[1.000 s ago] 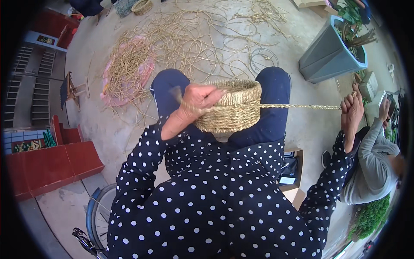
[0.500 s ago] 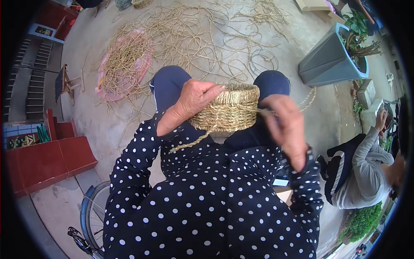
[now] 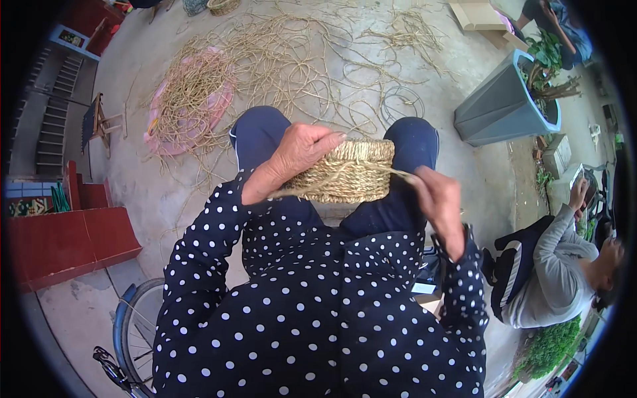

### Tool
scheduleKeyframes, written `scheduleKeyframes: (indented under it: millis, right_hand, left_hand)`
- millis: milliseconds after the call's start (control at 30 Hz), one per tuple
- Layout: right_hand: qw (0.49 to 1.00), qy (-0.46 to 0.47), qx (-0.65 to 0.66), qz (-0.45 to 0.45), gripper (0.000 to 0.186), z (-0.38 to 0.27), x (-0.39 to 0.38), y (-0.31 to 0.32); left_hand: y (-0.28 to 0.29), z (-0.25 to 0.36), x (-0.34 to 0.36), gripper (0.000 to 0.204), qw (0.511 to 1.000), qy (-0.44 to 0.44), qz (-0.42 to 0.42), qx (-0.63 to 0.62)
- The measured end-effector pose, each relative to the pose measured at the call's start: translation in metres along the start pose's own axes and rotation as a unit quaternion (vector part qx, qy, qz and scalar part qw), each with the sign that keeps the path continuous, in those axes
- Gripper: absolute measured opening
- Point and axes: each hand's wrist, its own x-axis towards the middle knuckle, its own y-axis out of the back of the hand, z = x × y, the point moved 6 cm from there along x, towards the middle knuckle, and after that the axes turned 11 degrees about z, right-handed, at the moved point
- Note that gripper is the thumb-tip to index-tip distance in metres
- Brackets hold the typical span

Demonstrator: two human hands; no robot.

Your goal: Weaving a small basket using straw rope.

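Note:
A small round woven straw basket (image 3: 355,174) rests on its side between my knees, its rim away from me. My left hand (image 3: 298,156) is closed on its left wall, thumb along the top edge. To the right of the basket, my right hand (image 3: 439,199) pinches a twisted straw cord (image 3: 401,174) that runs taut from the basket's side. Another loose strand (image 3: 302,190) crosses the front of the weave near my left wrist. The inside of the basket is mostly hidden.
Tangled straw cord (image 3: 285,63) spreads over the concrete floor, partly on a pink round sheet (image 3: 162,126). A grey planter (image 3: 491,99) stands at right. Another person in a grey top (image 3: 557,278) sits at lower right. A bicycle wheel (image 3: 133,331) is at lower left.
My right hand has drawn the cord out to the right until it is taut and has slowed. The loose strand at lower left swung up against the basket. My left hand keeps its hold.

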Motion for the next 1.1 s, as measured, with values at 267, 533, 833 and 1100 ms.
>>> scheduleKeyframes:
  millis: [267,533,833,1100]
  right_hand:
    - [0.869,-0.374,-0.242,0.216,0.033,0.227,-0.206,0.252]
    - [0.987,-0.062,-0.083,0.126,0.044,0.030,-0.048,0.048]
    - [0.953,-0.157,0.249,-0.066,0.025,-0.014,-0.014,-0.016]
    - [0.989,-0.111,0.093,-0.008,0.018,0.036,0.005,-0.004]
  left_hand:
    - [0.010,-0.029,0.012,0.043,0.998,0.060,-0.015,-0.024]
    - [0.004,-0.007,0.005,0.038,0.971,0.129,-0.184,-0.079]
    - [0.007,0.008,-0.007,0.035,0.976,0.129,-0.170,-0.041]
    - [0.013,-0.013,-0.001,0.059,0.966,0.154,-0.205,-0.033]
